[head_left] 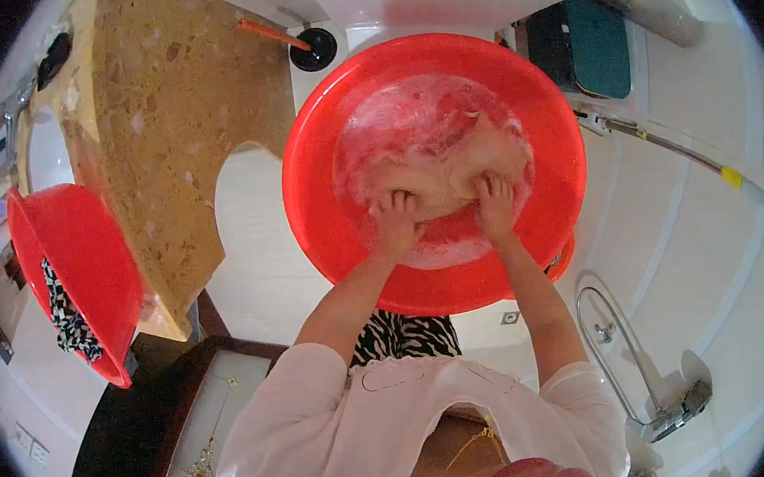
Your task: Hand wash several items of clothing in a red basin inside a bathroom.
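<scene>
A large round red basin holds soapy water with white suds. In the water lies a wet beige cloth, bunched up and partly covered by the suds. My left hand grips its left lower edge with the fingers curled. A short way to the right, my right hand has its fingers bent over the same cloth and holds it too. Both forearms reach in over the basin's near rim.
A brown stone counter stands at left, with a smaller red basin holding black-and-white patterned fabric. A plunger stands behind the large basin. At right are a dark green bin, a long pole and a shower fitting.
</scene>
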`<action>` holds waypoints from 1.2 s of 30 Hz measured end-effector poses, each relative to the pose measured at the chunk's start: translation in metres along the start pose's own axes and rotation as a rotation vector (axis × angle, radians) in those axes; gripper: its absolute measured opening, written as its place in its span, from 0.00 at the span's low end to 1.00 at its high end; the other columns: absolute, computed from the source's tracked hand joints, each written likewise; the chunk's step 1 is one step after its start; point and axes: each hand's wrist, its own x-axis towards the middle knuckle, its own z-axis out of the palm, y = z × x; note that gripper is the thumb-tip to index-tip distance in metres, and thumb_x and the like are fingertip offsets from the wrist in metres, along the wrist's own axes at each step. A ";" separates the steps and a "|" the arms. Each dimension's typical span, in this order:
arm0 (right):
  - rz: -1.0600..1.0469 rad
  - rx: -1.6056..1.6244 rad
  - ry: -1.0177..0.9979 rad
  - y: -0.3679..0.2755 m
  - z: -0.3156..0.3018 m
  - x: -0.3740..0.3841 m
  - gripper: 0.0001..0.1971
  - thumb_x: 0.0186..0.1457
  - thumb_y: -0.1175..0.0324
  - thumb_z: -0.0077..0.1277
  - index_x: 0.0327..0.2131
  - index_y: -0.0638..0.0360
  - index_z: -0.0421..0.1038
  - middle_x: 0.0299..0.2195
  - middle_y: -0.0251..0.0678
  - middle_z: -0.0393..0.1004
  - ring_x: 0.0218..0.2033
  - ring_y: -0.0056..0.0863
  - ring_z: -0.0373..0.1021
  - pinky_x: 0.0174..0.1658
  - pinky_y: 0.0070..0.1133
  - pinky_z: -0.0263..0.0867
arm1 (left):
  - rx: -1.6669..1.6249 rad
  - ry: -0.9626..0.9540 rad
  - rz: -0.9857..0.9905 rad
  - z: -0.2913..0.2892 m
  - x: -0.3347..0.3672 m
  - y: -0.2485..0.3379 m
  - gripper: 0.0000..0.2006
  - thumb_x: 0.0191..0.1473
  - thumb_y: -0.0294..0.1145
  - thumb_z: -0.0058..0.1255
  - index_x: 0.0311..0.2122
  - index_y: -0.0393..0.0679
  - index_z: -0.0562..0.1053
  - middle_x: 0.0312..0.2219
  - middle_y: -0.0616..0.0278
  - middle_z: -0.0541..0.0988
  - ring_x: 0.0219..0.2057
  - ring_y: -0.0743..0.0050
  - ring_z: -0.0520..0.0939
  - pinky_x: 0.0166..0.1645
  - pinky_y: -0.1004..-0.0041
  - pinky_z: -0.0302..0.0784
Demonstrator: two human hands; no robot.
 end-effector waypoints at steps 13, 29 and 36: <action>0.154 0.234 0.279 0.002 -0.061 0.019 0.18 0.47 0.77 0.51 0.45 0.58 0.73 0.51 0.44 0.67 0.54 0.44 0.61 0.59 0.35 0.56 | -0.890 0.211 -0.207 -0.078 0.026 -0.005 0.12 0.52 0.28 0.50 0.42 0.41 0.65 0.36 0.49 0.70 0.44 0.46 0.72 0.47 0.57 0.67; -0.084 0.249 -0.091 0.013 -0.060 0.010 0.20 0.45 0.81 0.47 0.45 0.58 0.70 0.47 0.47 0.68 0.51 0.48 0.64 0.55 0.35 0.60 | -0.490 -0.071 0.439 -0.095 0.079 -0.065 0.09 0.46 0.24 0.48 0.35 0.42 0.75 0.38 0.50 0.77 0.43 0.51 0.77 0.45 0.61 0.71; -0.120 -0.032 -0.111 0.003 0.002 0.034 0.32 0.42 0.83 0.45 0.56 0.54 0.60 0.62 0.45 0.51 0.63 0.49 0.48 0.63 0.36 0.52 | -0.514 -0.112 0.156 0.009 0.100 -0.085 0.13 0.51 0.35 0.46 0.39 0.41 0.74 0.36 0.51 0.77 0.44 0.50 0.75 0.50 0.60 0.67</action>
